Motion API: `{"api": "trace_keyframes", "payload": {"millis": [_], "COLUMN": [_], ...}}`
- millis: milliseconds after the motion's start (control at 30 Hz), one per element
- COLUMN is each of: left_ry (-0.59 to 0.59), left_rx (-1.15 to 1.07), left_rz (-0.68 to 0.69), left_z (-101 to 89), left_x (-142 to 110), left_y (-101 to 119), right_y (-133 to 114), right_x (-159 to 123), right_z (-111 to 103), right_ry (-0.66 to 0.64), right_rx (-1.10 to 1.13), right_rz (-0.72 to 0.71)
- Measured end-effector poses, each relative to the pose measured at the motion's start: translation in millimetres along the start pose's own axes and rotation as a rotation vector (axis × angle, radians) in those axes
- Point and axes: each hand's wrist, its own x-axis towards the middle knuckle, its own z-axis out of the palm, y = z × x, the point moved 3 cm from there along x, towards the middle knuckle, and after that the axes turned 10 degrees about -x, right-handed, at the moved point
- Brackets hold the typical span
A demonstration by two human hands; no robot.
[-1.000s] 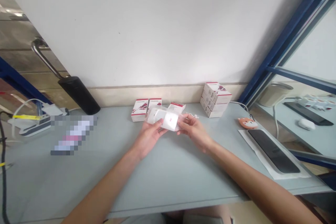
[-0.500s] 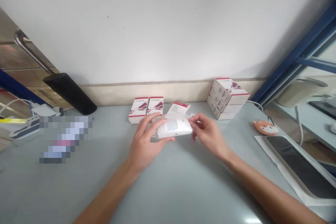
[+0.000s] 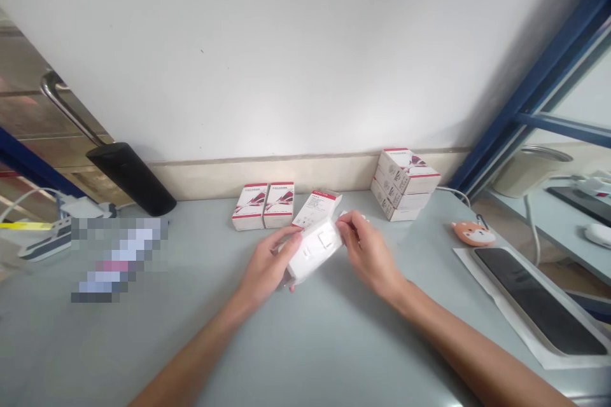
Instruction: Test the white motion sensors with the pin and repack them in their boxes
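A white plastic motion detector (image 3: 312,247) in a clear plastic bag is held tilted above the table, its back with a square recess facing me. My left hand (image 3: 270,264) grips its left end, thumb on top and fingers underneath. At the upper right end, my right hand (image 3: 370,251) has its fingers pinched together at the bag's edge. Just behind them lies a white and red carton (image 3: 317,205), partly covered by the detector. A small white item (image 3: 356,213) is mostly hidden behind my right hand.
Two small cartons (image 3: 264,205) stand left of centre near the wall. A stack of several similar cartons (image 3: 405,181) stands at the back right. On the right are a fox-faced pouch (image 3: 473,233) and a dark-screened device (image 3: 537,299). A black cylinder (image 3: 131,178) leans at the left.
The detector has been turned over from its front, with a lens window, to its back, and tilted up to the right. My left thumb has moved on top. The view has shifted slightly.
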Motion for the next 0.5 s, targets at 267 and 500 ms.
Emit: {"api": "trace_keyframes", "payload": {"millis": [267,500], "left_ry": [-0.397,-0.504], "left_rx": [-0.481,-0.52], "left_rz": [-0.395,-0.142], "left_z": [1.3,9.2], "left_x": [-11.4,-17.3], "left_y": [4.4,14.5], "right_y": [-3.5,-4.4], "right_x": [2.3,8.8], "right_z": [1.8,-10.1], "right_ry": [-0.112,-0.1], "right_rx": [0.352,0.428], "right_rz": [0.053,-0.014]}}
